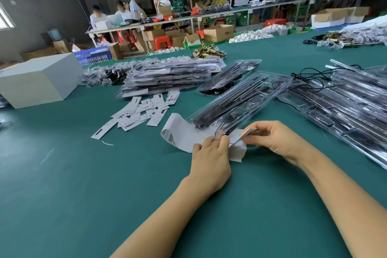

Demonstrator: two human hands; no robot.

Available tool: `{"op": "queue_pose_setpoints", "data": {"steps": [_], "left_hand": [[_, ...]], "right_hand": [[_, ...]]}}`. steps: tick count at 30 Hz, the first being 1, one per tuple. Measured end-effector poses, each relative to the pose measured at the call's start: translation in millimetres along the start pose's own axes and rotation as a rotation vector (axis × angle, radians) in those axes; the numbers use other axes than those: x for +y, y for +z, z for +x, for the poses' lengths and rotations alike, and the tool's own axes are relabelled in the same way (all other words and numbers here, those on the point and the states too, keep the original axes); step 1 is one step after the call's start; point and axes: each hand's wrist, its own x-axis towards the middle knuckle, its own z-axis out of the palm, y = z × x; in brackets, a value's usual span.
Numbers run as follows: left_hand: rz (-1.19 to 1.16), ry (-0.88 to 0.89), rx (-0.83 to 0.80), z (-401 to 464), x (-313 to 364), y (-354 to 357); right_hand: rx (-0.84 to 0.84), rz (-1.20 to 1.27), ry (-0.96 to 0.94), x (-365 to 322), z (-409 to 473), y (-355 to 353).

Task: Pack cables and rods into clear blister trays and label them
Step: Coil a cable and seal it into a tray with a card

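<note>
A clear blister tray (247, 98) holding black rods and a cable lies diagonally on the green table (83, 184), its near end by my hands. A curled white strip of label backing (180, 132) lies under that near end. My left hand (211, 157) presses down on the strip. My right hand (274, 138) pinches a small white label (244, 135) at its edge, lifted off the strip between the two hands.
Loose white label cards (142, 111) lie scattered to the left. Stacks of filled trays (167, 77) sit behind them, more trays (345, 100) and black cables (310, 77) on the right. A grey box (37, 79) stands far left. Several people sit at far tables.
</note>
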Motion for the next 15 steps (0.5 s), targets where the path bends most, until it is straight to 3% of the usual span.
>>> {"op": "queue_pose_setpoints", "data": {"steps": [3, 8, 12, 15], "left_hand": [[-0.013, -0.014, 0.006, 1.8, -0.9, 1.9], [-0.053, -0.038, -0.005, 2.5, -0.6, 3.4], [-0.117, -0.038, 0.021, 1.1, -1.8, 4.3], [-0.136, -0.028, 0.052, -0.5, -1.3, 5.3]], "right_hand": [[0.042, 0.211, 0.080, 1.6, 3.5, 4.6], [0.380, 0.461, 0.329, 1.3, 10.5, -3.9], [0.379, 0.418, 0.376, 0.7, 16.6, 4.6], [0.342, 0.517, 0.367, -4.6, 18.9, 5.6]]}}
